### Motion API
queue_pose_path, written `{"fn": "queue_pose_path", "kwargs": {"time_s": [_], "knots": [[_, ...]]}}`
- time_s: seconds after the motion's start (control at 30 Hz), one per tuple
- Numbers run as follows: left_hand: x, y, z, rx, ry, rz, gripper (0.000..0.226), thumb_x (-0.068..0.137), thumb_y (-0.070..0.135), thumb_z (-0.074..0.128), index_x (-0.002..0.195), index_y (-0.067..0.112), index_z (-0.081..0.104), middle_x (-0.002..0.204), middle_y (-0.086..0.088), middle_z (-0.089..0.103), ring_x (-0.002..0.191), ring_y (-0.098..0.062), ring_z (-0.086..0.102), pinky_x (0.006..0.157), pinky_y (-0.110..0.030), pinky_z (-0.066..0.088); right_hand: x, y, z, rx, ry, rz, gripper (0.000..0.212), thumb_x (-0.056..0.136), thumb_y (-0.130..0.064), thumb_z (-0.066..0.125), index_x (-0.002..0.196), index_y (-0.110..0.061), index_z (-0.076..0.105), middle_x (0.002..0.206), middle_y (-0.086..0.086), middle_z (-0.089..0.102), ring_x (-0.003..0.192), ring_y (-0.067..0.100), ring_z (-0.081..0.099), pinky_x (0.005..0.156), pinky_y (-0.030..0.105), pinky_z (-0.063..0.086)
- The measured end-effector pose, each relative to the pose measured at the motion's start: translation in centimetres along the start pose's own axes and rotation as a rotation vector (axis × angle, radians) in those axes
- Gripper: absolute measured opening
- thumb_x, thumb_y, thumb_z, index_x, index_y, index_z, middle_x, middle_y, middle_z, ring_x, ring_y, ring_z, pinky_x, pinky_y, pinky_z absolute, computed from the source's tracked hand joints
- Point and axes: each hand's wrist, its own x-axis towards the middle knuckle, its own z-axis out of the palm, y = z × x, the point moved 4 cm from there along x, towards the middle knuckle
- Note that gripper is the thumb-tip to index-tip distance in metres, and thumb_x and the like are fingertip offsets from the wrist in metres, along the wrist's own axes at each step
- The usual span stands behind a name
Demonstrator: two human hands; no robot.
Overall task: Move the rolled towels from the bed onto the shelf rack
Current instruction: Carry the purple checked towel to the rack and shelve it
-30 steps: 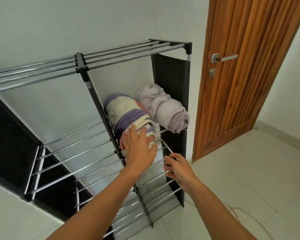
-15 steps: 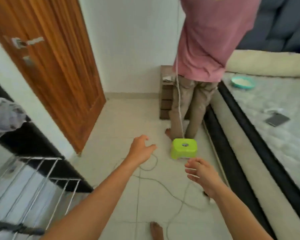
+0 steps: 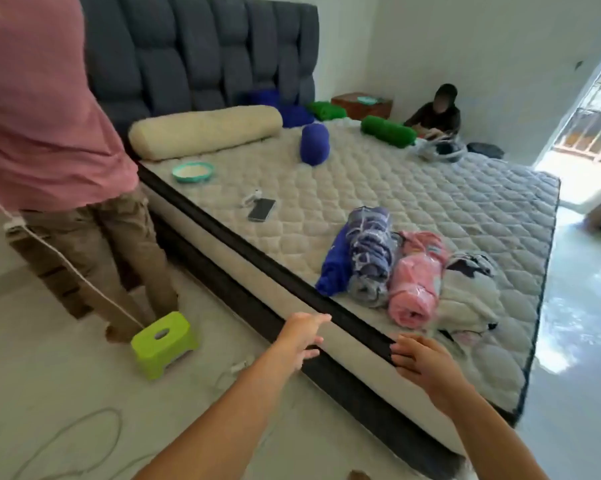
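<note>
Several rolled towels lie side by side near the bed's (image 3: 413, 188) front edge: a blue one (image 3: 333, 268), a purple patterned one (image 3: 370, 258), a pink one (image 3: 415, 285) and a white one with dark patches (image 3: 465, 296). My left hand (image 3: 301, 336) is open over the mattress side, just short of the blue roll. My right hand (image 3: 422, 362) is open at the mattress edge, below the pink roll. Neither hand holds anything. The shelf rack is out of view.
A person in a pink shirt (image 3: 39, 109) stands at the left by a green stool (image 3: 162, 342), with a cable (image 3: 74, 271) across the floor. A phone (image 3: 261, 209), a teal bowl (image 3: 192, 171), a cream bolster (image 3: 205, 135) and more rolls lie further up the bed. Another person (image 3: 437, 112) sits beyond.
My view has swung from the shelf rack, past the door and floor, round to the bed. My left hand left the striped towel on the rack; both hands now reach toward the rolls, empty.
</note>
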Motion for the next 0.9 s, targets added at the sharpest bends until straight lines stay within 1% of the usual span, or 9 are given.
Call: {"fn": "queue_pose_path", "kwargs": {"time_s": [0.07, 0.1, 0.2, 0.27, 0.47, 0.6, 0.73, 0.8, 0.9], "knots": [[2.0, 1.6, 3.6, 0.014, -0.053, -0.013, 0.042, 0.093, 0.024, 0.06, 0.131, 0.012, 0.048, 0.09, 0.003, 0.051, 0.099, -0.023, 0.054, 0.089, -0.039, 0.048, 2.6, -0.8, -2.8, 0.016, 0.04, -0.009, 0.005, 0.094, -0.013, 0.055, 0.097, -0.01, 0.058, 0.085, 0.009, 0.062, 0.073, 0.019, 0.059, 0.066, 0.029, 0.049], [3.3, 2.3, 5.0, 0.015, -0.066, -0.026, 0.044, 0.092, 0.023, 0.06, 0.133, 0.012, 0.048, 0.095, 0.002, 0.053, 0.1, -0.023, 0.054, 0.091, -0.04, 0.048, 4.2, -1.3, -4.0, 0.02, 0.055, -0.015, 0.007, 0.094, -0.013, 0.055, 0.099, -0.009, 0.058, 0.085, 0.009, 0.062, 0.074, 0.02, 0.059, 0.067, 0.03, 0.049], [8.2, 4.7, 8.8, -0.037, -0.067, -0.066, 0.051, 0.092, 0.022, 0.061, 0.139, 0.012, 0.043, 0.136, -0.008, 0.047, 0.114, -0.027, 0.052, 0.099, -0.046, 0.044, 10.7, -3.1, -6.5, 0.049, 0.072, -0.02, 0.005, 0.094, -0.009, 0.054, 0.097, -0.008, 0.058, 0.083, 0.009, 0.061, 0.07, 0.02, 0.057, 0.065, 0.031, 0.047], [12.1, 6.6, 10.5, -0.105, -0.018, -0.086, 0.055, 0.092, 0.022, 0.062, 0.141, 0.012, 0.041, 0.145, -0.011, 0.041, 0.125, -0.03, 0.048, 0.102, -0.052, 0.042, 16.4, -4.9, -7.1, 0.063, 0.047, -0.013, 0.006, 0.094, -0.006, 0.053, 0.097, -0.009, 0.057, 0.083, 0.011, 0.061, 0.068, 0.02, 0.056, 0.062, 0.03, 0.046], [22.7, 11.4, 13.5, -0.254, 0.14, -0.216, 0.065, 0.085, 0.028, 0.07, 0.141, 0.013, 0.039, 0.148, -0.014, 0.038, 0.137, -0.036, 0.035, 0.099, -0.061, 0.039, 33.6, -12.1, -6.6, -0.017, -0.059, -0.03, 0.008, 0.093, -0.006, 0.054, 0.1, -0.007, 0.056, 0.078, 0.009, 0.054, 0.067, 0.017, 0.05, 0.06, 0.029, 0.042], [26.9, 13.3, 15.0, -0.353, 0.13, -0.349, 0.073, 0.077, 0.036, 0.077, 0.137, 0.014, 0.042, 0.13, -0.018, 0.05, 0.128, -0.042, 0.045, 0.098, -0.065, 0.042, 42.8, -17.4, -5.2, -0.195, -0.103, -0.105, 0.008, 0.085, -0.013, 0.065, 0.09, -0.009, 0.059, 0.072, 0.008, 0.056, 0.064, 0.019, 0.052, 0.057, 0.03, 0.043], [30.1, 14.3, 15.4, -0.332, 0.153, -0.445, 0.077, 0.071, 0.041, 0.08, 0.135, 0.014, 0.047, 0.138, -0.016, 0.047, 0.126, -0.041, 0.047, 0.101, -0.066, 0.038, 50.5, -20.9, -2.9, -0.412, -0.161, -0.163, 0.039, 0.083, -0.022, 0.069, 0.116, -0.007, 0.054, 0.088, 0.002, 0.058, 0.089, 0.026, 0.057, 0.08, 0.04, 0.052], [31.3, 14.3, 15.3, -0.297, 0.183, -0.48, 0.08, 0.066, 0.043, 0.083, 0.134, 0.015, 0.05, 0.143, -0.014, 0.044, 0.126, -0.04, 0.047, 0.1, -0.066, 0.04, 53.2, -21.8, -1.8, -0.525, -0.193, -0.183, 0.055, 0.081, -0.029, 0.071, 0.127, -0.006, 0.05, 0.107, 0.006, 0.059, 0.104, 0.03, 0.058, 0.094, 0.047, 0.049], [32.2, 13.8, 14.6, -0.275, 0.213, -0.531, 0.089, 0.053, 0.045, 0.089, 0.13, 0.016, 0.054, 0.138, -0.013, 0.05, 0.121, -0.038, 0.052, 0.098, -0.063, 0.044, 56.0, -22.2, -0.3, -0.593, -0.262, -0.169, 0.073, 0.079, -0.036, 0.073, 0.14, -0.01, 0.041, 0.123, 0.007, 0.052, 0.115, 0.028, 0.054, 0.093, 0.039, 0.046]]}}
